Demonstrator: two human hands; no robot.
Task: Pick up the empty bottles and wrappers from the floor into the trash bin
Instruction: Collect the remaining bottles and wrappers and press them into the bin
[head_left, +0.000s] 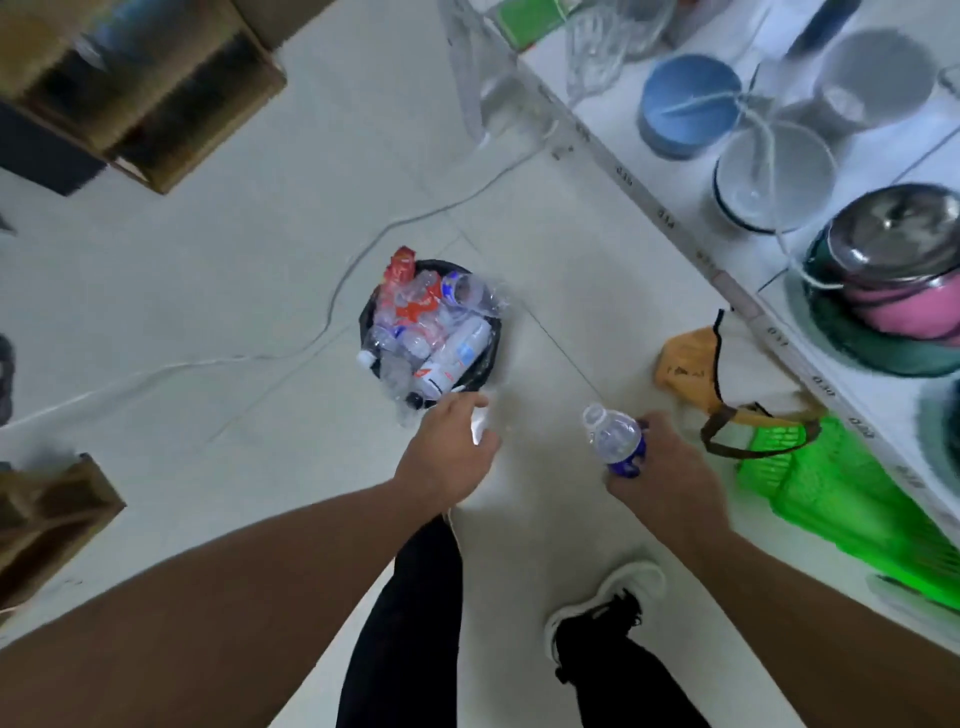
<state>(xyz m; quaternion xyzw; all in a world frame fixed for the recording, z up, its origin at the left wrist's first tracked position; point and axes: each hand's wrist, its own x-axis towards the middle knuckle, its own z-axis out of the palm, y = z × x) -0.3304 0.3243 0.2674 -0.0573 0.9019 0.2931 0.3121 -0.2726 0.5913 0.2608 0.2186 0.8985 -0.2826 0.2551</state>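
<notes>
Right hand (660, 467) is seen closed around a clear, uncapped bottle (615, 439) with a blue label, held above the pale floor (208, 291) just right of the trash bin (488, 358). Left hand (447, 452) is held at the bin's near rim, something white (480, 426) pinched in its fingers; what it is cannot be told. Bottles and red wrappers (402, 275) are heaped in the bin.

Clear crinkled plastic bottle (613, 439); glossy steel pot (898, 234); smooth pale tile floor (208, 286); green plastic basket (831, 493)
</notes>
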